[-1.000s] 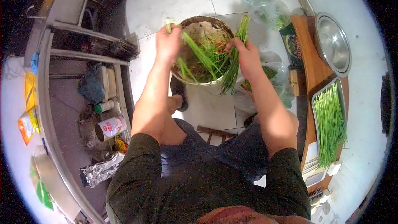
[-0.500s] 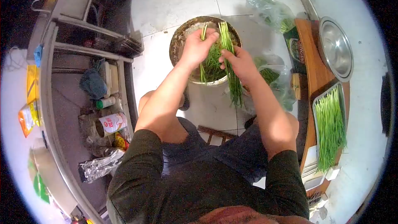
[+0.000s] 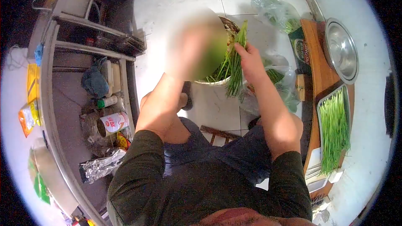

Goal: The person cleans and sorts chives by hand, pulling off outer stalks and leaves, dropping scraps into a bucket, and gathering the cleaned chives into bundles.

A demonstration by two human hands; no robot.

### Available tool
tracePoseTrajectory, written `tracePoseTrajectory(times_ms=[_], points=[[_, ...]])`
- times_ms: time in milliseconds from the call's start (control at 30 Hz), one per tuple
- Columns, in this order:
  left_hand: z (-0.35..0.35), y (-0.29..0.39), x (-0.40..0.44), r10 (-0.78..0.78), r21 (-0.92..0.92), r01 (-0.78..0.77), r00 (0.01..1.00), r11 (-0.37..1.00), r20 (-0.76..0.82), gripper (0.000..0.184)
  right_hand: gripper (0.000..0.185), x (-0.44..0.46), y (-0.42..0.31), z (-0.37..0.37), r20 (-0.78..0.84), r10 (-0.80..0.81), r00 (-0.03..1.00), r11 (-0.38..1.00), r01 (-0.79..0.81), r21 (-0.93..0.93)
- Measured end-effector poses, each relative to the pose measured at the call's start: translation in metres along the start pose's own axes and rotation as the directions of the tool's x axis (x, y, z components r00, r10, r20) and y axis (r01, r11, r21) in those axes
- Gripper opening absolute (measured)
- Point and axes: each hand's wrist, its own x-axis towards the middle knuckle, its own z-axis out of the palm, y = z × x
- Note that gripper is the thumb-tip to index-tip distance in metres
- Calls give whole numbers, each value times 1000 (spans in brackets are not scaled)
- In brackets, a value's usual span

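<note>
My right hand point(image 3: 252, 62) is closed around a bunch of green chives point(image 3: 236, 73), its leafy ends hanging down over the right side of a bucket. The round, stained bucket point(image 3: 214, 83) stands on the floor in front of me, with loose green stalks inside. A blurred patch covers my left hand point(image 3: 190, 48) at the bucket's left side, so its fingers and anything in them are hidden. On the right, a metal tray point(image 3: 345, 94) bears a neat pile of long chives point(image 3: 333, 129).
Plastic bags of greens point(image 3: 272, 10) lie on the floor at the right. A steel bowl point(image 3: 342, 50) rests by the wooden board point(image 3: 316, 58). Shelving at the left holds a can point(image 3: 113, 124), crumpled foil point(image 3: 102, 165) and a blue cloth point(image 3: 95, 81). A small wooden stool point(image 3: 220, 133) is between my legs.
The chive bunch in my right hand has shifted slightly right and tilted. My left hand, which held a few stalks, has moved left and is now blurred.
</note>
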Motion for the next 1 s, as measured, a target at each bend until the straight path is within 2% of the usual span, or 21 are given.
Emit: tracePoseTrajectory(times_ms=[33,100,133,167,233,267,333,400,500,600,633,667,700,800,833,933,967,1000], points=[[-6,5,-1,98,47,-101,993,994,61,34,35,3,0,-2,-65,-43,997,997,39,-65],[-7,15,-1,165,173,-167,986,971,26,33,37,6,-1,-11,-132,-89,987,996,90,5],[-9,19,0,149,154,-149,989,977,12,33,39,5,-8,-13,-164,-110,980,992,118,38],[-10,23,1,134,134,-132,991,982,-2,33,35,7,-14,-21,-230,-176,957,984,176,-23],[-18,12,2,-2,-77,1,1000,997,-11,33,29,17,-26,-49,-343,-312,886,949,274,-155],[-19,12,2,-4,-129,0,999,992,-32,33,25,16,-40,-51,-387,-381,839,922,315,-224],[-21,11,0,-12,-231,-6,997,973,-78,32,25,0,-80,-54,-521,-469,713,874,461,-157],[-22,10,0,-6,-242,-18,995,970,-99,32,21,-6,-106,-63,-606,-540,584,766,639,-68],[-20,11,1,71,-114,-76,996,991,-52,31,14,-24,-138,-67,-699,-403,591,778,623,78],[-15,8,4,205,94,-210,977,973,53,31,10,-22,-125,-81,-578,-504,641,834,537,-131],[-11,7,4,258,155,-270,962,950,92,31,12,-22,-121,-72,-485,-471,737,871,475,-126],[-6,6,5,264,137,-279,958,951,115,31,16,-21,-115,-63,-445,-350,824,924,226,-308],[0,5,4,265,104,-279,955,955,134,30,21,-28,-107,-49,-284,-227,932,950,147,-277],[18,16,2,204,-122,-183,962,975,182,33,29,-23,-66,-17,6,-140,990,871,126,-475],[23,22,0,176,-206,-134,964,969,199,35,30,-27,-62,-7,58,-48,997,941,64,-332],[32,40,-5,149,-266,-92,968,960,202,32,30,-20,-36,5,107,-130,986,949,155,-275],[30,36,-3,150,-237,-99,966,967,210,32,28,-27,-43,7,92,-36,995,973,56,-223],[27,27,-3,150,-209,-104,964,972,219,33,28,-26,-41,6,97,-66,993,966,88,-242]])
